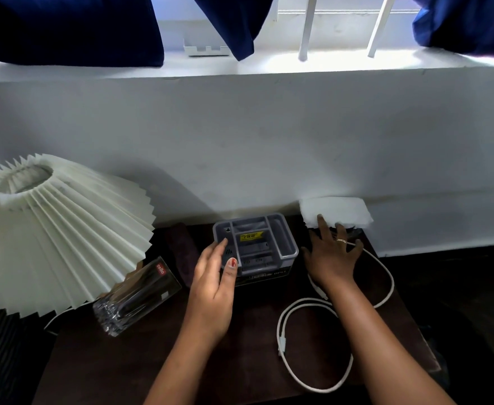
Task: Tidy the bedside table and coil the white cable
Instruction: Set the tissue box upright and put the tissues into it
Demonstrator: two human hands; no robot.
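Note:
A long white cable (287,316) lies in loose loops on the right half of the dark bedside table (164,361), its plug end near the front; part of it runs under my right arm. My right hand (332,258) is spread flat at the back right, fingertips touching the front edge of a folded white tissue (337,207). A grey compartment tray (281,238) sits on a black box at the back middle. My left hand (213,285) grips the tray's left front corner, thumb on its front rim and fingers along its left side.
A lamp with a pleated white shade (50,229) fills the left side. A clear glass (136,296) with a red label lies on its side beside it. A dark folded cloth (181,249) sits behind the glass. The white wall (240,141) stands right behind the table.

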